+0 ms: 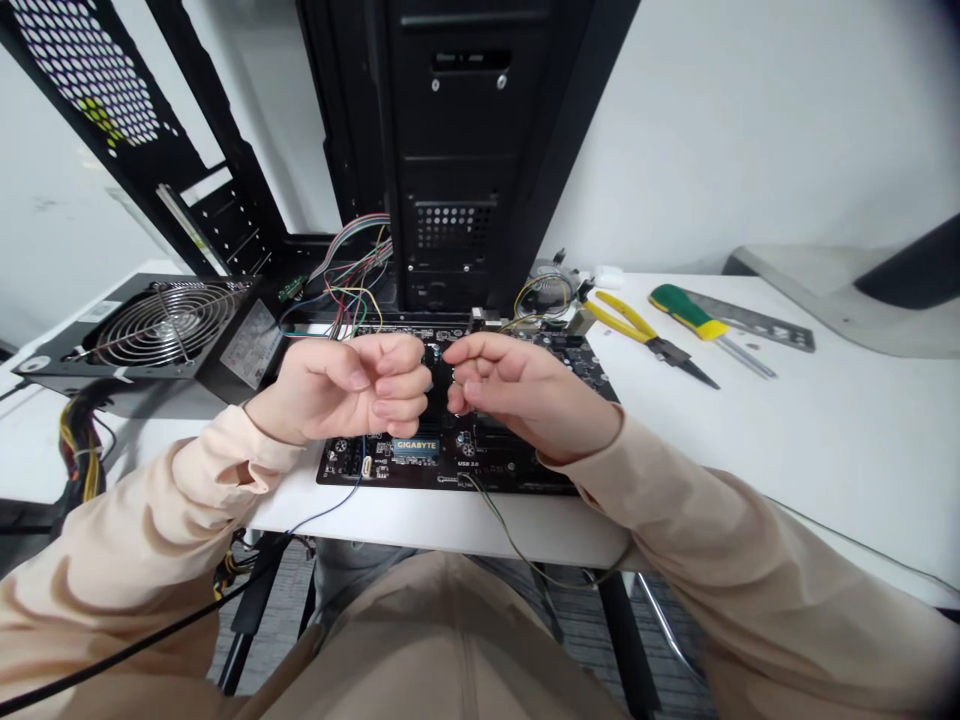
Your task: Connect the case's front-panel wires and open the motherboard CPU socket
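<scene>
Both hands hover in front of me over a black motherboard (540, 475) marked GIGABYTE on a blue heatsink (417, 447). My left hand (367, 385) is curled into a fist, its palm side turned towards me. What the fist holds, if anything, is hidden. Close by on the right, my right hand (517, 390) has its fingers bent in and the thumb near the fingertips. Whether a small thing sits between them I cannot make out. A narrow gap separates the two hands. A thin green cable (495, 520) runs from the board's lower edge over the table edge.
Behind the board stands an open black computer case (457, 130) with loose coloured wires (356, 265). A power supply (172, 330) lies left. Right are yellow-handled pliers (622, 318), a green and yellow screwdriver (690, 312), a metal plate (765, 325) and a grey stand (825, 310).
</scene>
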`<state>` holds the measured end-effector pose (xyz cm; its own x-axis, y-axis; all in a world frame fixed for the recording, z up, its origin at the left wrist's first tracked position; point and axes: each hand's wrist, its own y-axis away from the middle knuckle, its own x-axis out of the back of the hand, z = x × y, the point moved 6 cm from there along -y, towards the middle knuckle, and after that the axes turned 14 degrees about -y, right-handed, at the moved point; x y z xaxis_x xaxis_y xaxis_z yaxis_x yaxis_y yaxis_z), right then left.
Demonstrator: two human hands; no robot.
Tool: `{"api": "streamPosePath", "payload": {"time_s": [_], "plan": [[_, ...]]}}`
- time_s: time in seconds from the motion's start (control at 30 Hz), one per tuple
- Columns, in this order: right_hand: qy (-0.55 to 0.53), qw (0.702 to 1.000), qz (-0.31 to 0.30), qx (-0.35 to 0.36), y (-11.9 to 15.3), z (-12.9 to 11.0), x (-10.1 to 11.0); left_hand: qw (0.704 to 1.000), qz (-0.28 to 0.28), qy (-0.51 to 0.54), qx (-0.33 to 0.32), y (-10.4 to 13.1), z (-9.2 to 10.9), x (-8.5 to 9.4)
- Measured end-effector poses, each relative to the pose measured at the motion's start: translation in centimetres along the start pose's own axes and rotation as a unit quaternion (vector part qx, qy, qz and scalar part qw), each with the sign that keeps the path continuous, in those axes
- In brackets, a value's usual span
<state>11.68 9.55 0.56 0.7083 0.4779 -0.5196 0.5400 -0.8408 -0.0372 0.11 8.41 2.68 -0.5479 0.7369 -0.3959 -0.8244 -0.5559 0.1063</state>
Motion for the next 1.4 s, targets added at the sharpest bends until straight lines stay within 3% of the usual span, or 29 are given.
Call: {"api": "streamPosePath", "payload": {"time_s": [0.37,0.63,0.93,1.1,1.4], "plan": [[0.01,0.999,0.039,-0.013,-0.1,0.2,0.2,1.0,0.022,0.013,0.003,-0.4,-0.4,0.2],[0.045,0.999,0.026,-0.003,-0.2,0.3,-0.1,0.998,0.039,0.039,-0.003,-0.3,-0.4,0.3],[0.045,0.992,0.068,0.092,0.0,-0.9,0.3,0.997,0.054,0.054,0.015,-0.4,-0.7,0.5],[0.01,0.989,0.025,0.148,0.3,-1.6,-0.3,0.997,0.06,0.051,0.017,-0.6,-0.7,0.5],[0.009,0.982,-0.078,0.17,0.7,-1.5,-1.3,0.997,0.066,0.041,0.018,-0.7,-0.9,0.8]]}}
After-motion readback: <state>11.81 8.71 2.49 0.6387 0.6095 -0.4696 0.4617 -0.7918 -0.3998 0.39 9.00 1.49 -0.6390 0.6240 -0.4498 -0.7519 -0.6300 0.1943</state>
